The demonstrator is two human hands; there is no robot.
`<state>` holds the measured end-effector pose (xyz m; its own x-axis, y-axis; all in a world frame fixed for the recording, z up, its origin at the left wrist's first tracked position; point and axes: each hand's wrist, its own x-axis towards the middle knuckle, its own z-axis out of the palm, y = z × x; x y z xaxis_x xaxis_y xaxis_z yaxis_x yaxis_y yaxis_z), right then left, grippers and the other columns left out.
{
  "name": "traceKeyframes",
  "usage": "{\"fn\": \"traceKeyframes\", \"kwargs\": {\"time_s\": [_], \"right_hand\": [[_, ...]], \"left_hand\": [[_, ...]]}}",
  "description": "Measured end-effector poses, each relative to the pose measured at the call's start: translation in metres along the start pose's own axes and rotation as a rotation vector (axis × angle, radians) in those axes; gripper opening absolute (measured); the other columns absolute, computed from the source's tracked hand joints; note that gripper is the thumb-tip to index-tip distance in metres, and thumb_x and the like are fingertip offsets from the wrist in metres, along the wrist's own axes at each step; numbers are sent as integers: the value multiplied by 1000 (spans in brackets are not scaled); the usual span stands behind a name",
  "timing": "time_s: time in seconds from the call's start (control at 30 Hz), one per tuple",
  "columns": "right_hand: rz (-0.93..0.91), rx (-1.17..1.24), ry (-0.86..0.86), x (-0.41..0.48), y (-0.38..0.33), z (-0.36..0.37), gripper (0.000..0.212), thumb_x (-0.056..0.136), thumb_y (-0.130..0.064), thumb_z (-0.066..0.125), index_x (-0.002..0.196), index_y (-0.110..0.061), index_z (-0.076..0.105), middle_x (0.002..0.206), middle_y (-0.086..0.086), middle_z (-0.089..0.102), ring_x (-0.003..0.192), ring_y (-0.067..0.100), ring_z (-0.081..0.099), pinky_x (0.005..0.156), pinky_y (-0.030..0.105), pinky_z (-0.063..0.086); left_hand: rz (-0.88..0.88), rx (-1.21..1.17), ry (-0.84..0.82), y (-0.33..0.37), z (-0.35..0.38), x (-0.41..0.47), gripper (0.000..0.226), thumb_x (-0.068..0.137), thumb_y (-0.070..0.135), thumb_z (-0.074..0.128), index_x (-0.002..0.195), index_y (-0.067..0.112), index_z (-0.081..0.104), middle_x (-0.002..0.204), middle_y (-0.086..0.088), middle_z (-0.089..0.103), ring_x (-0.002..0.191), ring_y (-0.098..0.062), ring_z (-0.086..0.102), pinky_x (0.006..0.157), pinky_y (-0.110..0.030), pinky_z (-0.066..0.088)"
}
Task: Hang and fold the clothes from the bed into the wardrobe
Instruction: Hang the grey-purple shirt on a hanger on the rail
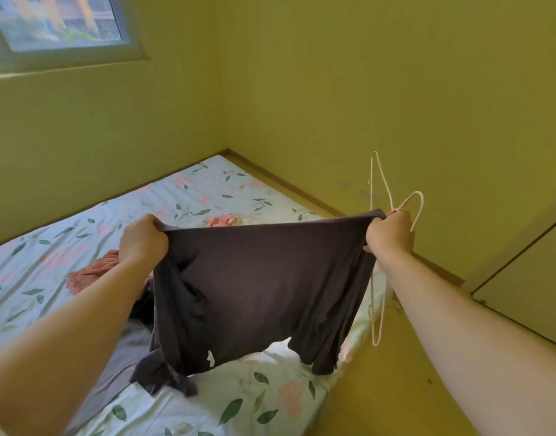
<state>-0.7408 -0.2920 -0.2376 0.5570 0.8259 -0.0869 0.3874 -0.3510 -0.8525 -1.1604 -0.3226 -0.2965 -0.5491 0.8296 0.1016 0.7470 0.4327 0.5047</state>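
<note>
The left grip (143, 239) clutches the dark shirt (264, 284), but the right grip (391, 232), at three o'clock, also clutches the hanger (377, 184), so either may slip.

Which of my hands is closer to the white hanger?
Right. The right hand grips the white hanger along with the dark shirt; the left hand holds the shirt's other corner, apart from the hanger.

Window (59, 23) high up-left of the grip, grey frame, buildings outside. Yellow-green walls (333, 89) behind it meet in a corner. Wood skirting (283, 183) along the wall base beyond. Yellow floor (396, 388) below-right.
</note>
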Motion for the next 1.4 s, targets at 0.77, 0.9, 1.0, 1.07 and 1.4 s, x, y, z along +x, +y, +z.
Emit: {"fn": "traceKeyframes", "kwargs": {"time_s": [0.77, 0.9, 1.0, 1.07, 1.4], "right_hand": [[-80, -217, 83, 12, -7, -47, 24, 98, -38, 58, 105, -17, 50, 113, 11, 62, 104, 39, 61, 86, 48, 54], [-102, -371, 19, 5, 0, -47, 24, 98, -22, 55, 120, -12, 54, 113, 12, 51, 108, 38, 56, 78, 38, 45], [-108, -455, -97, 4, 11, -38, 30, 97, -20, 56, 125, -10, 53, 118, 14, 58, 92, 33, 58, 71, 34, 46], [-62, -435, -239, 1, 21, -30, 36, 94, -19, 57, 128, -8, 49, 108, 13, 65, 79, 28, 68, 65, 34, 54], [-123, -290, -518, -51, 43, 1, 49, 99, -45, 51, 60, -17, 41, 55, 0, 42, 55, 22, 42, 57, 32, 31]], "left_hand": [[102, -205, -35, 91, -51, 15, 36, 85, 34, 56, 58, 10, 51, 56, -5, 45, 59, -29, 42, 55, -29, 33], [83, -180, -209, 94, -37, 5, 41, 92, 36, 51, 81, 0, 66, 72, -11, 60, 70, -31, 54, 64, -33, 41], [25, -175, -343, 99, -22, -4, 30, 95, 32, 59, 99, 3, 65, 95, -12, 61, 84, -29, 56, 76, -36, 45], [-67, -206, -453, 101, -13, -12, 25, 91, 29, 64, 102, 8, 61, 99, -11, 59, 86, -27, 55, 76, -37, 44], [-14, -58, -471, 72, 33, -33, 29, 104, 31, 49, 99, 4, 61, 91, -12, 58, 79, -25, 53, 64, -31, 40]]}}
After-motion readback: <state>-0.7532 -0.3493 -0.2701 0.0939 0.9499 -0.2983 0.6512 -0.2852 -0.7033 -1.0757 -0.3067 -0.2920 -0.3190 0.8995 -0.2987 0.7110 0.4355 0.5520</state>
